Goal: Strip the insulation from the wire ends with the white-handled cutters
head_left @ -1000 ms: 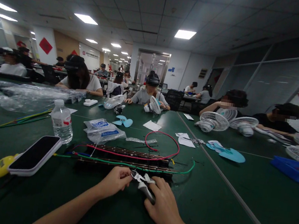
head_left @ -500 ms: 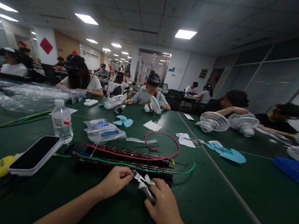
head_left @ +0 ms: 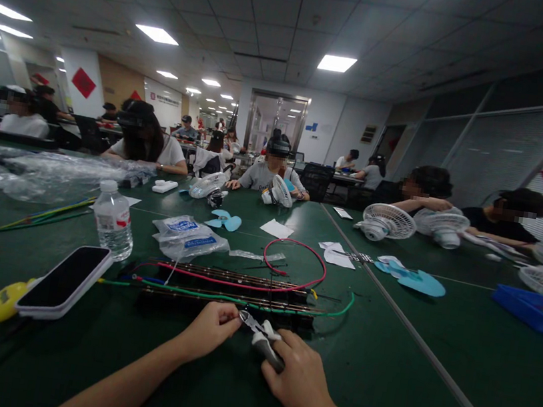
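My right hand [head_left: 301, 373] is closed round the grey-and-white handles of diagonal cutting pliers [head_left: 260, 334], whose jaws point left. At their tip, my left hand [head_left: 214, 330] is pinched, thumb against fingers; what it grips is too small to make out. Just beyond both hands lie black terminal strips [head_left: 156, 302] with metal rows. A green wire [head_left: 237, 303] runs along the nearer strip, and a red wire [head_left: 220, 282] follows the farther one, looping up at the right. Thin black cable ties stick out around the strips.
Left of the strips are a phone [head_left: 66, 282] propped on a yellow object [head_left: 3, 302] and a water bottle [head_left: 114, 222]. Behind lie a plastic bag [head_left: 188, 238] and blue fan blades [head_left: 225, 220]. A blue tray [head_left: 539, 312] is at right. Co-workers sit across the table.
The handles of the pliers have come slightly closer together, and my right hand has shifted a little. My left hand stays at the jaws.
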{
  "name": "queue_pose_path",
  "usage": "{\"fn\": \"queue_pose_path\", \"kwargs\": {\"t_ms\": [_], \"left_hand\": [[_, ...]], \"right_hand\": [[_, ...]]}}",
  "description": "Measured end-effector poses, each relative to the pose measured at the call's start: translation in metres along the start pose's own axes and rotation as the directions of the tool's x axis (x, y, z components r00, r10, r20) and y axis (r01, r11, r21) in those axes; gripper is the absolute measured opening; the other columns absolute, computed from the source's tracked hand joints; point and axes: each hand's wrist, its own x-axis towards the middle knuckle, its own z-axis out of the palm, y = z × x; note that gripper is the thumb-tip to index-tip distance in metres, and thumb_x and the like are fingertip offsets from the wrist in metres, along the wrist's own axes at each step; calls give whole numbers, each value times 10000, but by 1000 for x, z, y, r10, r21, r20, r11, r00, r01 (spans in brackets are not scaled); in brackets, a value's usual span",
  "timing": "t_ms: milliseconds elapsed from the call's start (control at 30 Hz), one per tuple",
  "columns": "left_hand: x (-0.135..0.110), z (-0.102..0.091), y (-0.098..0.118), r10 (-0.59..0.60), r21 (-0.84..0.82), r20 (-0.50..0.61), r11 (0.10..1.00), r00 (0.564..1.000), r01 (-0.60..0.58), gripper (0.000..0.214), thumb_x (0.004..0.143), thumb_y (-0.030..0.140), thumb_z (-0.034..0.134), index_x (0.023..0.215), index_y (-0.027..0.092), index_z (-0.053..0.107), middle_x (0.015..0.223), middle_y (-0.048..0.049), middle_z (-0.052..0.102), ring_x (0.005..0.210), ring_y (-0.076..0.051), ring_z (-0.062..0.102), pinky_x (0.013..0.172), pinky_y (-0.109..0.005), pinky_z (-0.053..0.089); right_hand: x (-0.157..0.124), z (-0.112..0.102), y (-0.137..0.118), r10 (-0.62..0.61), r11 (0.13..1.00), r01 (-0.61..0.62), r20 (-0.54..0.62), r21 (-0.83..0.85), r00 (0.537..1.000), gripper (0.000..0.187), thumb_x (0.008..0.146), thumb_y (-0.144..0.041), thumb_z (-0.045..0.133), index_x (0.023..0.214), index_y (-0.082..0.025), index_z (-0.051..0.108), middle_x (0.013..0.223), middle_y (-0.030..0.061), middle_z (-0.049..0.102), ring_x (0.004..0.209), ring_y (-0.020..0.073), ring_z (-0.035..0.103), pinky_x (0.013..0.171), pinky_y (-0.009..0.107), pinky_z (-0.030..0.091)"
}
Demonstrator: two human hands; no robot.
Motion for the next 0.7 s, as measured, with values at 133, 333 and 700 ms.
{"fn": "queue_pose_path", "kwargs": {"t_ms": [133,333,700], "left_hand": [[1,0,-4,3,-10,-4,1000,1000,-4,238,798,326,531,649,139,521,564,42,458,521,-89,411,496,-200,314],[2,0,-9,-38,-32,-4,999,999,38,252,823,362,506,692,146,513,556,36,499,417,-69,416,415,-184,300],[2,1,-10,-45,-127,36,991,998,50,244,813,359,534,717,136,514,630,-20,609,473,-100,555,456,-203,406]], "right_hand": [[0,0,-1,18,1000,-18,9,-5,1000,176,761,-280,476,815,-212,629,960,49,620,871,172,574,776,260,417],[0,6,1,-16,998,19,-72,54,997,196,728,-225,501,890,-214,611,1071,59,573,953,193,528,842,298,398],[1,0,0,-37,990,47,-75,131,997,243,683,-178,529,915,-209,594,1143,65,520,1030,220,456,900,347,362]]}}
